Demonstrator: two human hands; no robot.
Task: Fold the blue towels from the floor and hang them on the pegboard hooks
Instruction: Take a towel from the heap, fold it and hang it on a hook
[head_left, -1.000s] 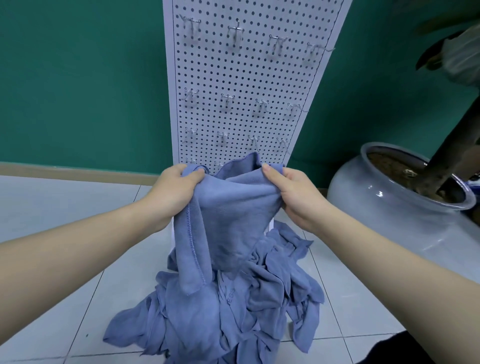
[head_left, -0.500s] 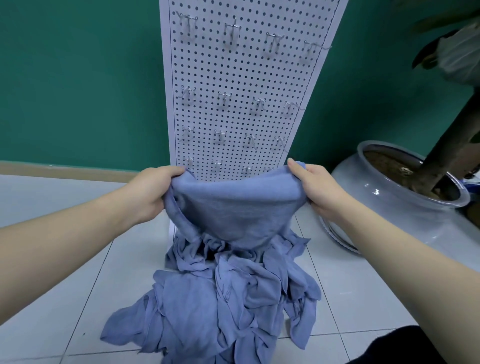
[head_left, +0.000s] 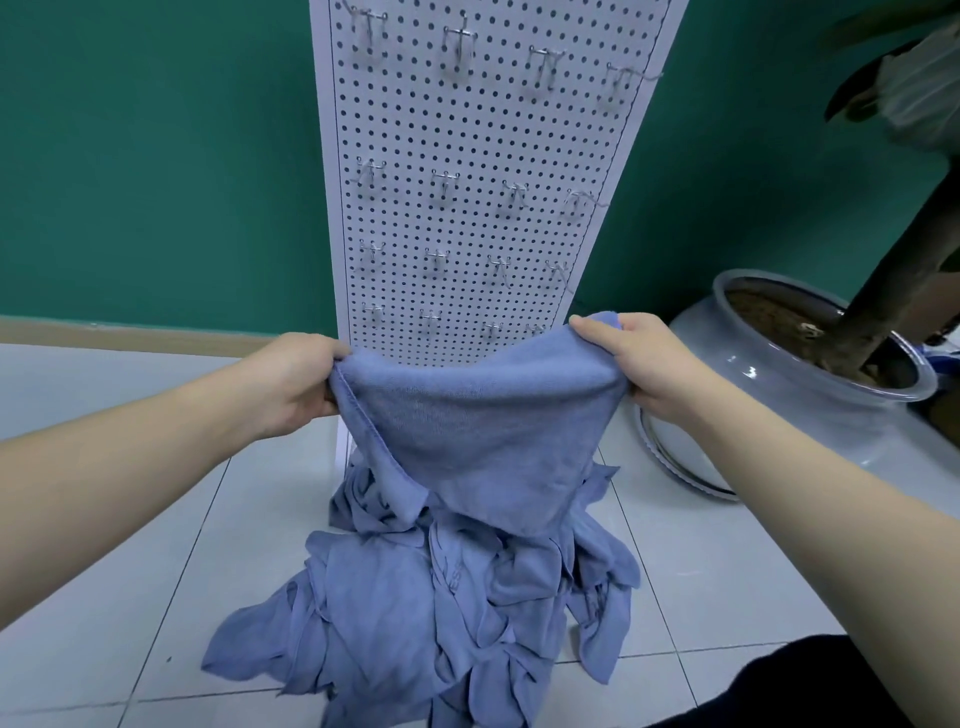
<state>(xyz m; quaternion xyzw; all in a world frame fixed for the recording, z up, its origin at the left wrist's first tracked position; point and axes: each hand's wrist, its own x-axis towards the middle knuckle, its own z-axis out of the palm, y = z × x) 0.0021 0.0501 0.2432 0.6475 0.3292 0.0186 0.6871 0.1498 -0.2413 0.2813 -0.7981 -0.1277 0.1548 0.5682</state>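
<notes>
Above the floor (head_left: 156, 519), in front of pegboard (head_left: 483, 156): left hand (head_left: 291, 382) & right hand (head_left: 644, 364) each pinch a top corner of one blue towel (head_left: 478, 441), spread, unfolded. Hooks (head_left: 460, 39) all bare. Towel pile (head_left: 441, 613) remains at pegboard base; task barely started.

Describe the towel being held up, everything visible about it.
The held towel is plain blue, soft and fleecy-looking, with a stitched hem down its left edge. It is spread between both hands: the left hand grips one top corner, the right hand the other. Its top edge sags; its lower end hangs over the pile of blue towels, in front of the pegboard.
</notes>
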